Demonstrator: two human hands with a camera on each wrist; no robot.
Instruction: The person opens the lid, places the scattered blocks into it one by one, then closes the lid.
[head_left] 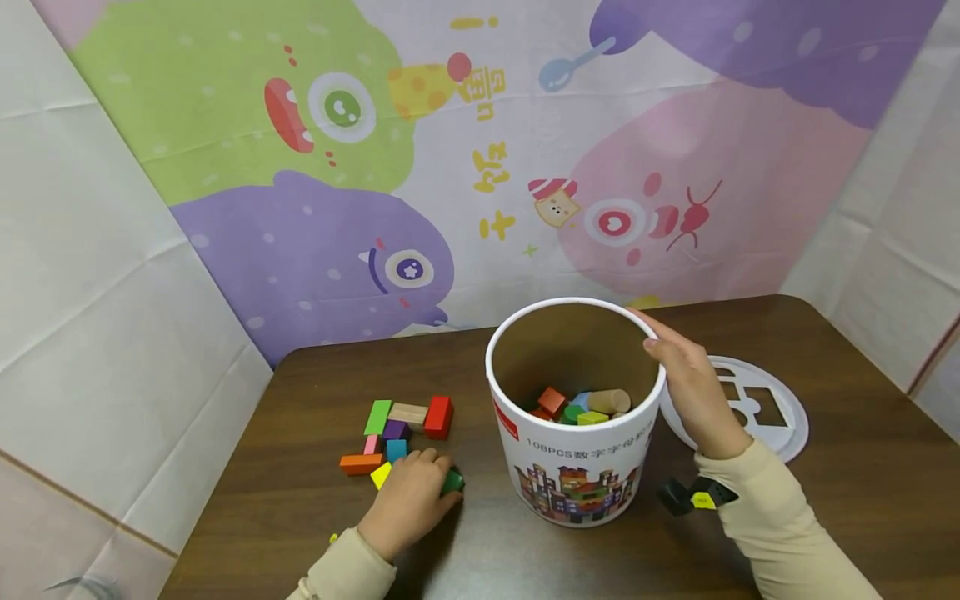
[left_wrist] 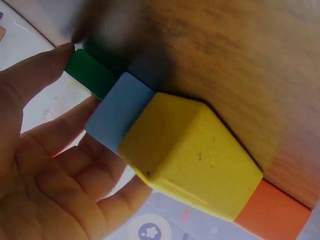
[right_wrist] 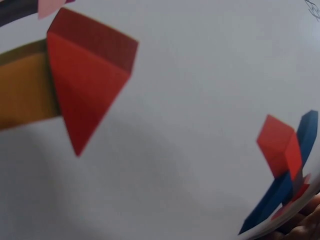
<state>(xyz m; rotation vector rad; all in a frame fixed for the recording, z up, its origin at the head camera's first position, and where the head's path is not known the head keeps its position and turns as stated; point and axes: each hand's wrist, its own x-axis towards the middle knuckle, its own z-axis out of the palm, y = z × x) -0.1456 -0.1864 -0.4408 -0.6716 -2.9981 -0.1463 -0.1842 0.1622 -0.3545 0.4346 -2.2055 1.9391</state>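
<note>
On the table's left side, my left hand (head_left: pixel 411 504) pinches a green block (head_left: pixel 453 481) between thumb and fingers. In the left wrist view the green block (left_wrist: pixel 92 74) lies against the thumb tip, beside a blue block (left_wrist: pixel 120 110), a yellow block (left_wrist: pixel 192 157) and an orange block (left_wrist: pixel 274 211). My right hand (head_left: pixel 693 387) grips the rim of a white bucket (head_left: pixel 576 475), thumb over the edge. Wooden blocks (head_left: pixel 592 418) of several colours lie inside it. The right wrist view shows the bucket's printed wall (right_wrist: pixel 190 100), with fingers (right_wrist: pixel 300 225) at the lower right corner.
Left of the bucket lie more blocks, among them a red block (head_left: pixel 438 417), a light green block (head_left: pixel 378 417) and a purple block (head_left: pixel 396 429). A white lid with cutouts (head_left: pixel 793 417) lies to the right. A cartoon cloth (head_left: pixel 510 275) hangs behind the table (head_left: pixel 262 500).
</note>
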